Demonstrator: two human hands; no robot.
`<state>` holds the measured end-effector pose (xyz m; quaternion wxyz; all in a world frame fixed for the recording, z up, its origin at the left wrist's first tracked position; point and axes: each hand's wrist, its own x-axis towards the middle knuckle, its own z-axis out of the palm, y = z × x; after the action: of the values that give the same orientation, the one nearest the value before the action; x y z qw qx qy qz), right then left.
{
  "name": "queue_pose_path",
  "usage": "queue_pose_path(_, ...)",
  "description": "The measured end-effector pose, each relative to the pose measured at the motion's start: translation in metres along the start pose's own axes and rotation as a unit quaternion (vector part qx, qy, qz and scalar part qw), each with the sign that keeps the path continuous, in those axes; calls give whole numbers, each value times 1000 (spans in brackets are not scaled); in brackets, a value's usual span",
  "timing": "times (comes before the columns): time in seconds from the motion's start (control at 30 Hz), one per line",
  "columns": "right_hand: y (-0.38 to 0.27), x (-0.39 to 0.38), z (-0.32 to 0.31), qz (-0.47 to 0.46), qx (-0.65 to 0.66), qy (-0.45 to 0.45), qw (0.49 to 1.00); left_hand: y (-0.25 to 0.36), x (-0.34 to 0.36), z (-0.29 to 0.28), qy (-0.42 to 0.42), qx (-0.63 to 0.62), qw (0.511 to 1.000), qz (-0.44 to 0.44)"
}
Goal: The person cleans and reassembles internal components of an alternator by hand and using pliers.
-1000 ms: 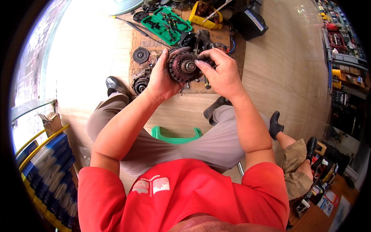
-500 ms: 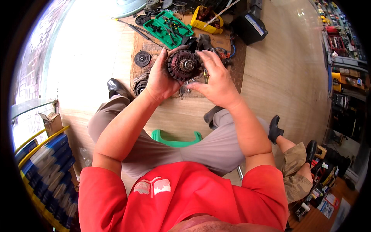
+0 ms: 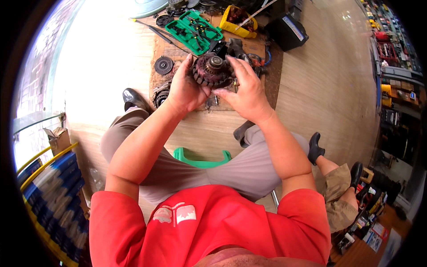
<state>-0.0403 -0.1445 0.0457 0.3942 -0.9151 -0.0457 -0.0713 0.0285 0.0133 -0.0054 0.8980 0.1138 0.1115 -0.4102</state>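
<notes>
Between my hands, above the board, is a dark, greasy alternator rotor [image 3: 208, 76] with a toothed rim, reddish-brown faces and a shiny bearing on its raised middle. My left hand [image 3: 187, 91] cups it from the left and below, thumb along its side. My right hand [image 3: 247, 86] grips its right side, thumb low and fingers at the upper edge; some fingertips are hidden. A grooved black pulley [image 3: 163, 65] lies flat on the board, left of my left hand. Close to my left wrist sits another dark round machine part [image 3: 161, 95].
Beyond my hands, the worn board [image 3: 271, 84] carries an open green tool case [image 3: 195, 31] and a yellow bin [image 3: 239, 22] of parts. A black battery [image 3: 287, 31] stands at far right. A green stool [image 3: 202, 161] is between my legs; another person's legs [image 3: 338, 182] are at right.
The rotor has tipped in my hands: its bearing end has moved farther away and more of the near toothed rim shows. Both hands keep their hold.
</notes>
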Motion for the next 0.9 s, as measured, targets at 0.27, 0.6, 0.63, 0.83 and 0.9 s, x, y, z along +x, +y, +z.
queue_pose_path(0.27,-2,2,-18,-19,15,13,1000,7,-2,5,-23,13,999,-22)
queue_pose_path(0.6,-8,-6,4,22,54,30,998,2,-2,11,35,93,995,16)
queue_pose_path(0.63,-6,-7,10,26,57,44,997,1,-2,11,35,95,995,16)
queue_pose_path(0.83,-2,-7,20,34,97,72,992,-6,0,6,1,95,995,20)
queue_pose_path(0.9,-1,-8,22,47,104,76,991,-8,0,4,-3,97,995,18)
